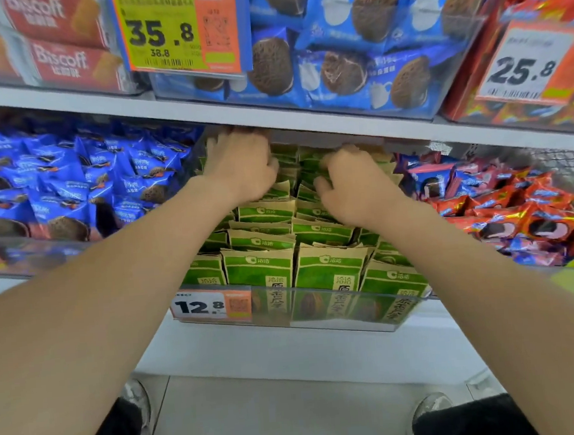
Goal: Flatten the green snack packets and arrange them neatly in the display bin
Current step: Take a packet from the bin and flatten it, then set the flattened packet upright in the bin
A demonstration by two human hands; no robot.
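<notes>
Green packets [261, 264]: upright rows in clear bin [335, 287], centre frame.
My left grip [240, 166]: on upper-left rows, hold unclear to me.
My right grip [351, 184]: curled round upper-right tops.
Front rows [331, 268]: below both grips.

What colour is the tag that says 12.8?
The tag is white and orange, shown in the head view.

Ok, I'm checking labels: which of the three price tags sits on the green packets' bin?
The 12.8 tag, at the left front of the clear bin holding the green packets. The 35.8 tag and the 25.8 tag hang one shelf up.
</notes>
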